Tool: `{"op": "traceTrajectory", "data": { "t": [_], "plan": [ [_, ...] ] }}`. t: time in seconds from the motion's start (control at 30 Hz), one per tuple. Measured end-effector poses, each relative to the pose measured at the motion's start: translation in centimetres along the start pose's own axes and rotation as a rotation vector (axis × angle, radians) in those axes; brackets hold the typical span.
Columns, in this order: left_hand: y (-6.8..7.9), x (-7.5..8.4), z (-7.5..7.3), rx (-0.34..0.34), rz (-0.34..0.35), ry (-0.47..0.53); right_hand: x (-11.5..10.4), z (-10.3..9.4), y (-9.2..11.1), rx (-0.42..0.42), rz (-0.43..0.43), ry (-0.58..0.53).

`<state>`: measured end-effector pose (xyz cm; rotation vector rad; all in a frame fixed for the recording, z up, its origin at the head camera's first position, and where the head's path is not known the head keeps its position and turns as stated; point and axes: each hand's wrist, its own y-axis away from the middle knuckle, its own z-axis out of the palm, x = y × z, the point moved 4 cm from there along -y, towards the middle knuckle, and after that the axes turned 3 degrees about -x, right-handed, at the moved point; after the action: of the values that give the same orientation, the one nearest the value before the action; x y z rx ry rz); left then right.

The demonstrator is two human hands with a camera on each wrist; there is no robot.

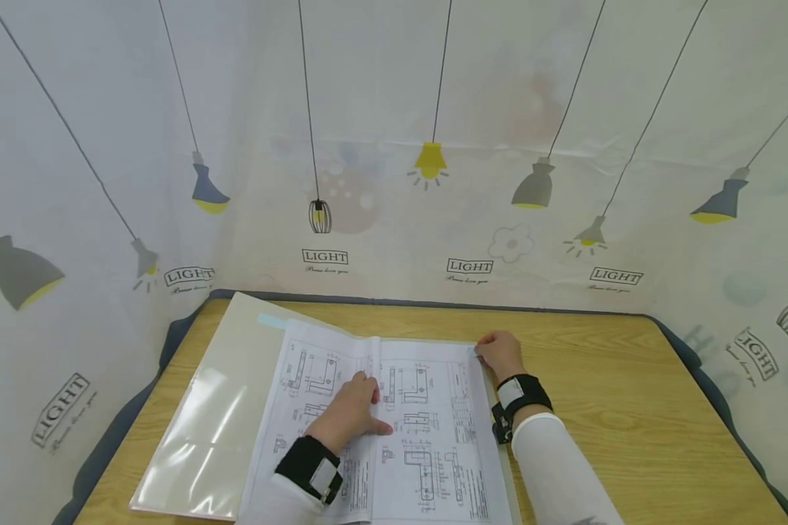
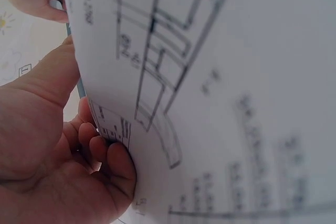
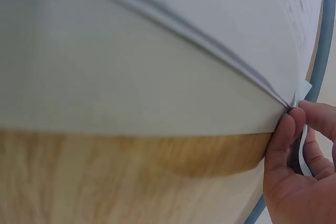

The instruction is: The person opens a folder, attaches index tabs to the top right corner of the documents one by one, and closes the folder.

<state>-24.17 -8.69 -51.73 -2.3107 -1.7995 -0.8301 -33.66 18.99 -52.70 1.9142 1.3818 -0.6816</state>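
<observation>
A large sheet printed with technical drawings (image 1: pixel 433 408) lies with a raised crease near its middle, over an off-white, glossy folder (image 1: pixel 197 437). My left hand (image 1: pixel 349 412) rests on the sheet beside the crease, thumb spread to the right. In the left wrist view its fingers (image 2: pixel 118 166) bend loosely against the paper and grip nothing visible. My right hand (image 1: pixel 501 354) pinches the sheet's upper right corner, where a pale blue strip (image 3: pixel 303 88) pokes out above the fingertips. Part of a pale strip also shows under the right fingers.
Another light blue strip (image 1: pixel 272 321) sticks at the sheet's upper left edge. Wooden tabletop (image 1: pixel 630 408) extends to the right of the folder. A lamp-patterned cloth (image 1: pixel 394 219) hangs behind and at both sides, with a dark blue edging along the table.
</observation>
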Motion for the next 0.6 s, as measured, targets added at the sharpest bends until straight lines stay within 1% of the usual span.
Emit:
{"op": "traceTrajectory", "data": {
  "t": [0.4, 0.6],
  "plan": [
    [0.0, 0.09, 0.01, -0.004, -0.009, 0.008, -0.8, -0.09, 0.74, 0.031, 0.001, 0.052],
    [0.07, 0.03, -0.02, -0.007, -0.021, 0.022, -0.72, 0.23, 0.46, 0.043, -0.021, 0.094]
  ]
}}
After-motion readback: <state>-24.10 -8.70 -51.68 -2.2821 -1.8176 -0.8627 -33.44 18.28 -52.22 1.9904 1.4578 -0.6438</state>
